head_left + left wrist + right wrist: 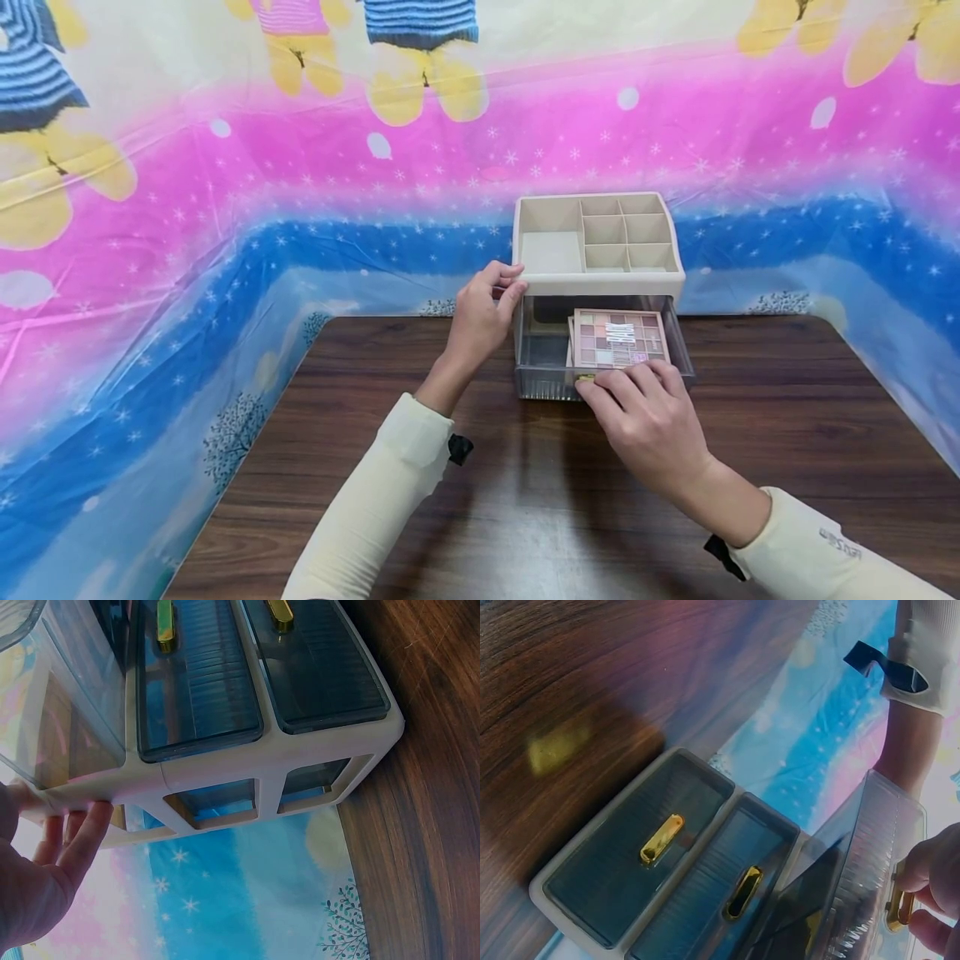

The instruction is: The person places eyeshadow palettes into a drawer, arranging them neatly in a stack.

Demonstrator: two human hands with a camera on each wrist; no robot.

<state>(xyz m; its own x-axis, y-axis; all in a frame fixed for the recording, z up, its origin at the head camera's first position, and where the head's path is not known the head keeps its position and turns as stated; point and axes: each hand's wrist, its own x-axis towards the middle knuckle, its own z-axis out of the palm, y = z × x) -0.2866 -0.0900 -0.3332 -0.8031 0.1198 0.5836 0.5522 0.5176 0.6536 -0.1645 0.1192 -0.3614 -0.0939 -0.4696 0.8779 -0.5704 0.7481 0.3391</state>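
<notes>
A cream desktop drawer organizer [600, 284] stands at the back of the table, its clear top drawer [546, 385] pulled out. Inside that drawer lies an eyeshadow palette [621, 340] with a grid of pinkish and brown shades; the edge of another flat item shows under it. My left hand [480, 312] grips the organizer's left front corner, thumb in front and fingers along the side. With thumb and fingers, my right hand [648, 417] pinches the gold handle [901, 900] on the drawer's front.
Two lower drawers [637, 900] with gold handles sit closed below. The organizer's top has several divided compartments [604, 229]. Dark wooden table [360, 358] extends to both sides and in front. A patterned cloth [315, 158] hangs behind and along the sides.
</notes>
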